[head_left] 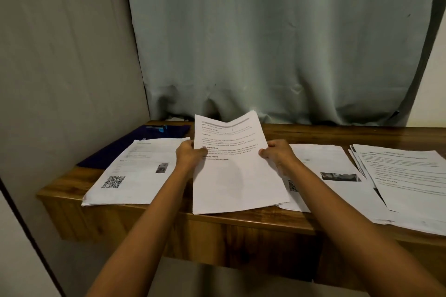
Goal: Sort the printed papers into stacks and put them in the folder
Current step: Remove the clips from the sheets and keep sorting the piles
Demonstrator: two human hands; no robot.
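Our left hand grips the left edge of the held papers, with the thumb on the front and the fingers curled behind. The held papers are a few white sheets with print on the top half. They tilt up over the middle of the brown wooden table. Their top edge bends a little, and their bottom edge sits low by the front of the table.

Now we look from the left side. Far to the left of the held papers, near the back, a dark blue folder lies flat. A small light blue thing rests on it, too small for us to tell what it is. Just left of the held papers lies the left pile of printed sheets. It covers part of the folder, and its top sheet shows a square code and a small picture.

On the right edge of the held papers, our right hand grips too, with the thumb on the front. Just right of the held papers, and partly under them, lies the next pile, with a dark picture on top. Farther right is the last pile. Its sheets are spread out messily, and it lies over the edge of the next pile. Behind the held papers a grey-green curtain hangs down to the back of the table.
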